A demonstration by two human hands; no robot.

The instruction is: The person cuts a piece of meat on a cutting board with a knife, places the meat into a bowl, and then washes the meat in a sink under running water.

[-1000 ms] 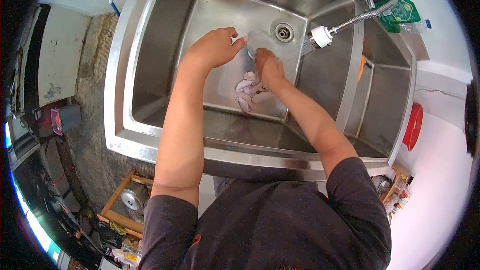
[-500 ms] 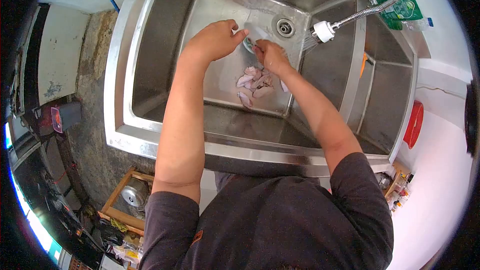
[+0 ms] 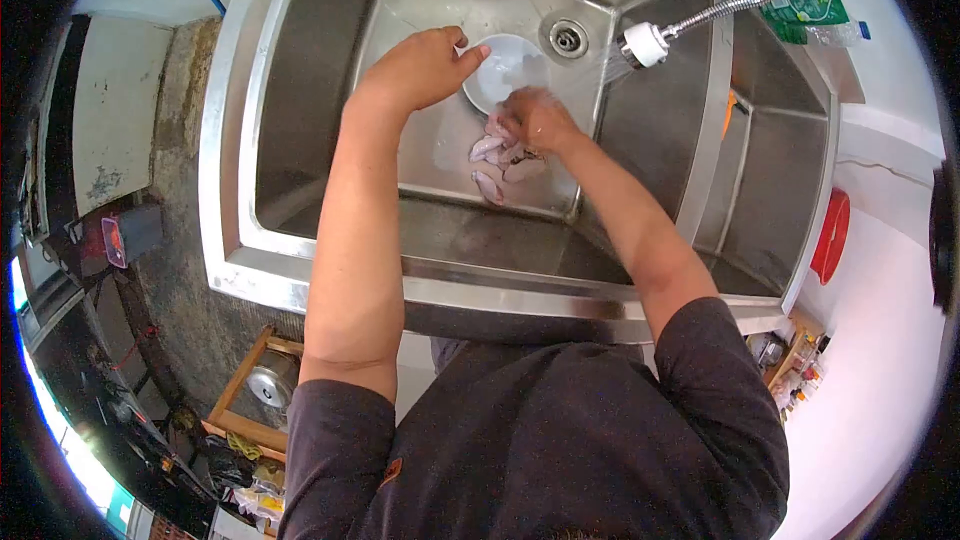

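Note:
My left hand [image 3: 418, 68] is closed at the left rim of a round white bowl [image 3: 520, 62], its thumb on the edge. The bowl rests in the steel sink [image 3: 425, 155], now showing its pale inside. Below it, several raw chicken pieces [image 3: 487, 186], pale pink and wet, lie on the sink floor. My right hand [image 3: 540, 122], slightly blurred, has its fingers curled down over the upper pieces at the bowl's near edge. A pink piece shows at its fingertips; the rest of that grip is hidden.
Water sprays from the white tap head [image 3: 643, 45] on a flexible metal neck [image 3: 730, 8], right of the hands. The drain [image 3: 568, 38] sits behind the bowl. A green pouch [image 3: 808, 8] stands at the back right. A second basin [image 3: 765, 200] lies to the right.
The bowl has gone from tilted to lying nearly flat, its inside facing up. My right hand has moved from the bowl down onto the chicken pieces. My left hand stays at the rim.

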